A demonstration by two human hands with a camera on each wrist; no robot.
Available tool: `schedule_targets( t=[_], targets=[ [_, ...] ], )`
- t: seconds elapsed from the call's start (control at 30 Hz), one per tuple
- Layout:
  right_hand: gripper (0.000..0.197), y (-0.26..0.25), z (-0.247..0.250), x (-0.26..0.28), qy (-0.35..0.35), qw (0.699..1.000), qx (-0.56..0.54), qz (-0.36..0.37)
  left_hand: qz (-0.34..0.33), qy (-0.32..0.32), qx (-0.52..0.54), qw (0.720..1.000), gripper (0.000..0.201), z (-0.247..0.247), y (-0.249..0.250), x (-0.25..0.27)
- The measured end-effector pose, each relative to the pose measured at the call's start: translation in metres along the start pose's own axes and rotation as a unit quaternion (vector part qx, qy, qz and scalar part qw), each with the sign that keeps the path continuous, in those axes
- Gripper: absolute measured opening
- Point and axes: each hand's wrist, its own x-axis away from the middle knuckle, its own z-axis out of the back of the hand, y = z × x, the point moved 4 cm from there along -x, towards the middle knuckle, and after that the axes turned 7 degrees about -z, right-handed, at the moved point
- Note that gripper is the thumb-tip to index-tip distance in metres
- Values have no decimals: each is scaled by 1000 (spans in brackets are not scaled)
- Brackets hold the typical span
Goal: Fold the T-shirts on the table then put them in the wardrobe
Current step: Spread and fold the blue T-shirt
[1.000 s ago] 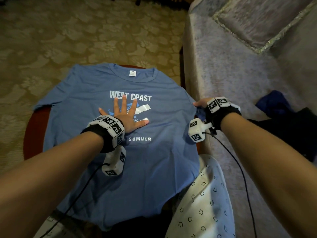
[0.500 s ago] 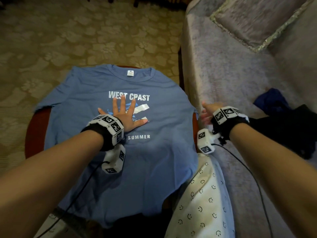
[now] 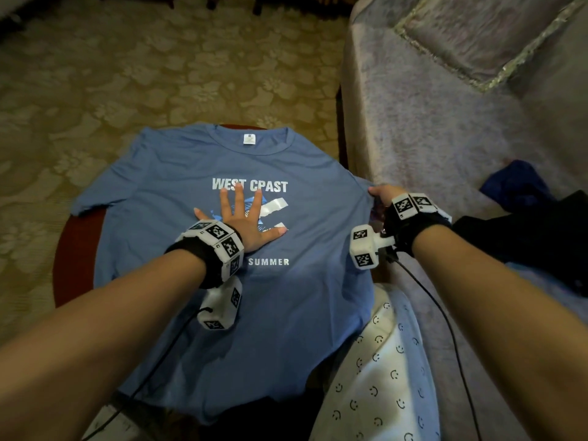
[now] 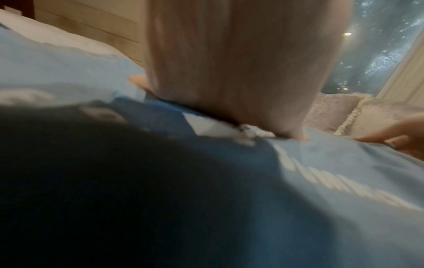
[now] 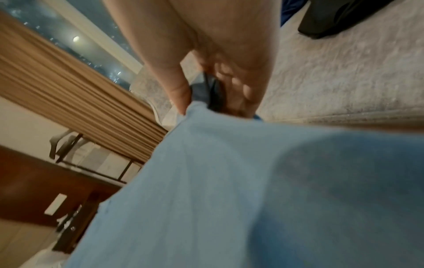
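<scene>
**Pinning the chest while the right sleeve is gathered for the first fold**

Nearest to us, the hem of the blue T-shirt [image 3: 222,329] hangs over the 6 o'clock edge of the round red surface [image 3: 74,259], beside a knee in smiley-print fabric [image 3: 381,361]. The shirt lies face up and spread flat, with its collar at 12 o'clock.

At the centre, our left hand [image 3: 246,218] lies flat on the chest print with fingers straight and splayed. This grip is released and holds nothing; it only presses the cloth down.

At 3 o'clock, our right hand [image 3: 383,194] grasps the right sleeve. The right wrist view shows thumb and fingers curled around a bunch of blue cloth [image 5: 201,90].

To do this step well, we judge that the left palm should keep its weight on the print so the body of the shirt does not slide. The sleeve should be lifted just clear and carried toward 9 o'clock, laying a straight crease parallel to the side seam. Because the surface is narrower than the shirt, the overhanging cloth may drag; we would smooth it before folding further.

Beyond, at 2 to 4 o'clock, stands a grey sofa [image 3: 429,122] carrying dark garments [image 3: 521,224]. A patterned carpet [image 3: 159,74] lies at 12 o'clock. No wardrobe is in view.
</scene>
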Motion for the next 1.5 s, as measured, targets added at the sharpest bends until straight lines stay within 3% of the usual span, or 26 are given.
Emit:
schedule_targets(
  t=[0.1,0.2,0.27,0.37,0.5,0.57,0.7,0.8,0.9,0.93,1.0,1.1,1.13,1.17,1.2,1.27,1.37,1.43,1.5],
  targets=[
    [7,-3,20,2,11,999,-43,24,-18,-6,4,1000,94,-5,22,1],
    [43,-8,41,-6,80,995,-42,44,-37,-15,10,999,90,-3,36,-1],
    [45,-14,45,3,115,991,-39,50,-45,30,31,998,76,13,34,0],
    [33,-21,44,16,177,979,-61,77,-28,139,34,989,61,45,4,2],
    [27,-22,31,19,167,975,-102,103,61,150,36,986,66,53,-78,5],
    [20,-33,16,30,165,972,-116,117,95,123,19,988,74,46,-114,11],
    [50,-72,-38,82,156,954,-122,225,100,117,-5,988,86,39,-156,21],
    [51,-104,-96,136,130,936,-86,316,75,110,109,985,84,37,-170,24],
    [52,-131,-169,186,63,917,-47,390,40,151,209,965,67,39,-183,26],
    [52,-136,-195,199,33,912,-30,408,34,182,261,947,57,39,-192,22],
    [54,-136,-251,220,-40,903,21,427,37,258,417,871,32,42,-210,22],
    [69,-107,-330,223,-184,887,197,375,61,292,656,693,38,45,-225,30],
    [73,-93,-345,217,-214,881,250,341,76,289,702,647,40,44,-230,30],
    [71,-83,-354,208,-222,880,276,315,92,286,720,625,42,44,-233,31],
    [65,-77,-356,200,-210,889,276,298,96,281,723,624,39,44,-233,31],
    [47,-78,-344,184,-136,916,243,288,94,285,691,657,24,44,-235,28],
    [30,-90,-314,159,-24,924,258,282,115,307,658,678,10,46,-239,22],
    [25,-92,-300,145,-4,917,295,268,143,322,637,685,11,49,-241,18],
    [22,-85,-292,134,-26,905,345,246,170,340,588,715,11,55,-243,19]
  ],
)
